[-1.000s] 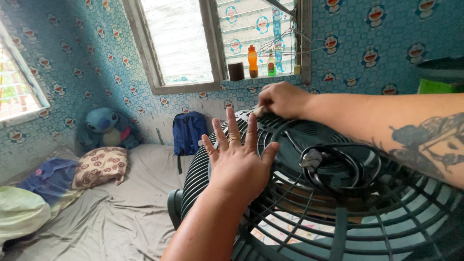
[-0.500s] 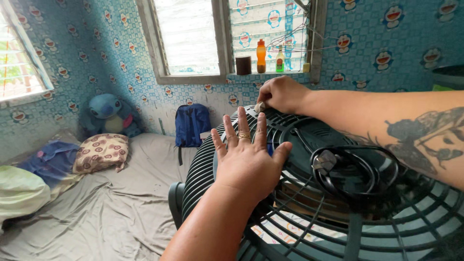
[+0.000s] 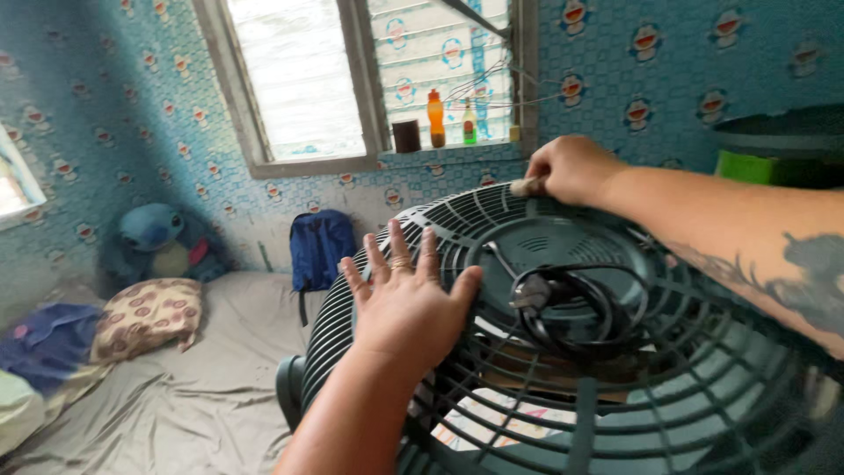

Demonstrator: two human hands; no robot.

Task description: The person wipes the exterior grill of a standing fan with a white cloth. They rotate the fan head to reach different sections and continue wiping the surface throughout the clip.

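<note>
While left hand (image 3: 406, 303) splayed flat, dark green ribbed fan grille (image 3: 703, 378), right grip (image 3: 570, 169) on brush (image 3: 526, 186)

left hand (image 3: 406, 303): ring on one finger, no sleeve | right forearm (image 3: 747, 237): dark tattoo, no sleeve

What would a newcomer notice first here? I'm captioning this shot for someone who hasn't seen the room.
A big dark fan grille fills the lower right, with a coiled black cord lying on its hub. The left hand lies flat and spread on the grille, while the right hand presses a small brush to its far rim. Behind, cartoon wallpaper covers the walls.
</note>
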